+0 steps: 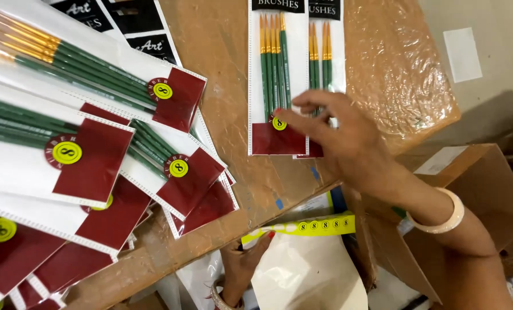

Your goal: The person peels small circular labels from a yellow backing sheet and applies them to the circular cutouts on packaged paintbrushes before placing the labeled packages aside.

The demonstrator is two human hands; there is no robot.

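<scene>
On the cardboard table [222, 51], from the head view, we are pressing a round yellow sticker [279, 123] onto a brush pack [278, 80].
Our right hand [337, 129] is lying open, fingertips on the sticker, grasping nothing; our left hand [242, 264] is pinching the yellow sticker strip [302, 226] below the edge. Pressing unevenly could be shifting the pack or creasing the sticker.

A flat pack of green-handled brushes [278, 80] lies upright on the brown board, a round yellow sticker [279, 123] on its red lower panel.

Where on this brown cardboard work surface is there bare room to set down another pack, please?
A bare strip of cardboard surface runs between the fanned pile of green-handled brush packs and the two packs under the right hand. The crinkled plastic-covered corner is free too. The left side is crowded.
</scene>
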